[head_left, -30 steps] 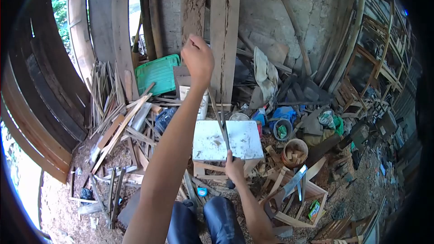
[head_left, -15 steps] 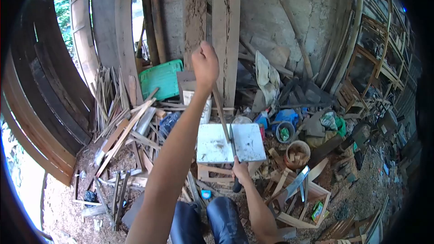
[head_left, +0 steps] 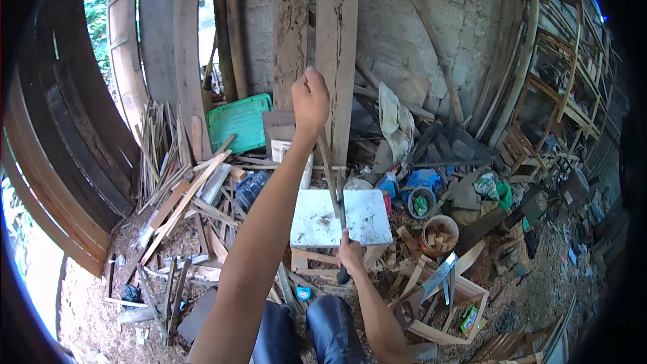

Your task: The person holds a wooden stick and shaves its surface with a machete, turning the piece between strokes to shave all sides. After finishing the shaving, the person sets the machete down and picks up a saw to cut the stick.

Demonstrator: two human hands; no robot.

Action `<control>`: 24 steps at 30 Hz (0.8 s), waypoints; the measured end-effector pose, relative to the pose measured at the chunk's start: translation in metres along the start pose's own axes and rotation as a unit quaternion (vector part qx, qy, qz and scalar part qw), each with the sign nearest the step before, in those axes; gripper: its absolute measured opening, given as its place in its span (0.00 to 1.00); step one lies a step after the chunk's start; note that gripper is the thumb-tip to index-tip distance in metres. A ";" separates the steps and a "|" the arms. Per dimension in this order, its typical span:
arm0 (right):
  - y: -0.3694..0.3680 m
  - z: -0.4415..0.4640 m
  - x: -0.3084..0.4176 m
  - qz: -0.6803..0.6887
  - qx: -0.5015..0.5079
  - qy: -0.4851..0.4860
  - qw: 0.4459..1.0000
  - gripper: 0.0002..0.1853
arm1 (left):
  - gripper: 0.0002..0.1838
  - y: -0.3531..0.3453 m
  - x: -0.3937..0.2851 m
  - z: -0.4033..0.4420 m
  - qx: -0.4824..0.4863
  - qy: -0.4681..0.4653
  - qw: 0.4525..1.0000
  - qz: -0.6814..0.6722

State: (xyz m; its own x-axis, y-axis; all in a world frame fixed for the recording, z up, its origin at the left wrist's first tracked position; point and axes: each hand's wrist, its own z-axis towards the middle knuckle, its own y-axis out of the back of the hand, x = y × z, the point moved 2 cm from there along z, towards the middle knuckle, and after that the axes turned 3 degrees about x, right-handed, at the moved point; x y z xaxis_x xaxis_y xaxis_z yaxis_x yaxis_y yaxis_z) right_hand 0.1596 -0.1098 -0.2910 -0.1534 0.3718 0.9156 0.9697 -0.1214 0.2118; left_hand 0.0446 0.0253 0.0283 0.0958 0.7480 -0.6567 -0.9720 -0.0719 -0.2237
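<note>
My left hand (head_left: pixel 311 104) is raised high with its fingers closed around the upper end of a narrow wooden strip (head_left: pixel 327 165). The strip slants down, and its lower end meets the top of a small white-topped stool (head_left: pixel 371 222) in front of my knees. Low at the stool's front edge, my right hand (head_left: pixel 350 255) grips the dark handle of a machete (head_left: pixel 342 212). Its blade points away from me, over the stool top and close along the strip's lower part. Whether blade and wood touch, I cannot tell. Dark shavings or dirt lie on the stool top.
A handsaw (head_left: pixel 437 280) lies across a wooden frame (head_left: pixel 482 303) at right. Behind it stands a bucket of wood pieces (head_left: pixel 440 234). Scrap strips (head_left: pixel 185 209) are heaped at left, near a green plastic lid or tray (head_left: pixel 239 123). Wood chips cover the floor.
The view has shifted slightly. My right hand and the machete have moved a little left, nearer the strip. My left hand still holds the strip's upper end.
</note>
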 end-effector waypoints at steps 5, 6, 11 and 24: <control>0.007 -0.020 0.054 0.015 0.008 0.033 0.999 0.33 | 0.26 -0.003 0.006 0.002 -0.004 0.006 1.000 0.013; 0.005 -0.023 0.061 0.033 -0.013 0.100 0.994 0.33 | 0.26 -0.005 0.005 0.001 -0.004 0.008 1.000 0.013; -0.011 0.022 -0.018 0.031 -0.018 -0.005 0.999 0.36 | 0.21 0.007 0.011 0.005 -0.013 -0.010 0.999 0.030; 0.003 0.023 -0.044 -0.016 -0.015 -0.028 0.999 0.37 | 0.23 0.018 0.006 0.005 -0.035 -0.015 0.997 0.061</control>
State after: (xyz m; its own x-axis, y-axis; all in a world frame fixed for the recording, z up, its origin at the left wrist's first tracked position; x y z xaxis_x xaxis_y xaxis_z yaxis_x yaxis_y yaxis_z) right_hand 0.1738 -0.1052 -0.3386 -0.1730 0.4274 0.8874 0.9582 -0.1354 0.2520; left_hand 0.0263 0.0316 0.0234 -0.0305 0.7504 -0.6602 -0.9585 -0.2093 -0.1935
